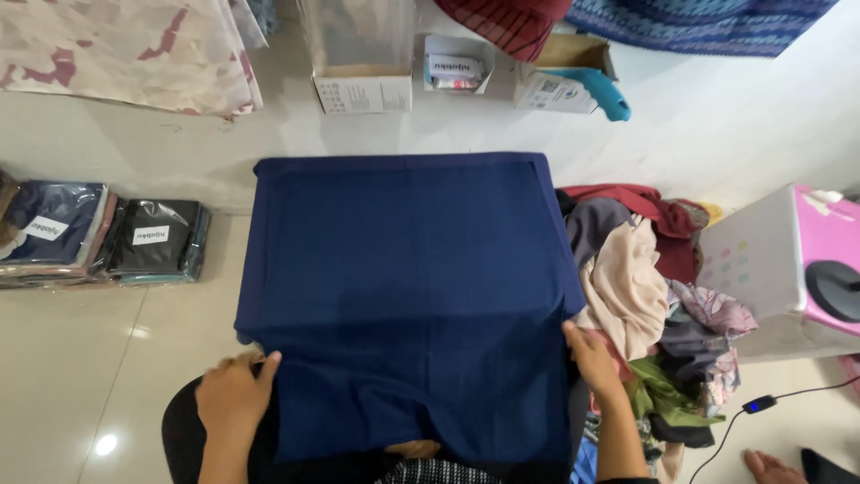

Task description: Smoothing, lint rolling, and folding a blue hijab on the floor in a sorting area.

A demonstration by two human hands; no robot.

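Far out beyond the left hand, two stacks of bagged folded cloth (pixel 98 235) lie flat on the pale tiled floor (pixel 72 376), set against the wall's foot where they stay out of the way. Between them and the hand the floor is bare and glossy, leaving open room on that side.

The left hand (pixel 235 394) pinches the near left edge of the navy cloth (pixel 403 296), fingers curled over the hem, so that edge is kept taut and straight. The cloth spreads away from both hands as a flat, nearly square panel; its far edge runs close along the wall, and a narrow folded strip shows down its left and far sides. Its near part drapes toward the person's lap, over something dark I cannot make out.

Beyond the cloth's far edge, open cardboard boxes (pixel 363 90) and a blue-handled tool (pixel 602 94) sit on the floor by the wall.

The right hand (pixel 591 358) grips the cloth's near right edge, matching the left, which holds the panel even across its width. Just outside that hand a heap of mixed garments (pixel 645 296) crowds up to the cloth's right edge, so there is little free room there. Further right stands a white and pink box (pixel 788 269), with a black cable (pixel 761 408) trailing on the floor.
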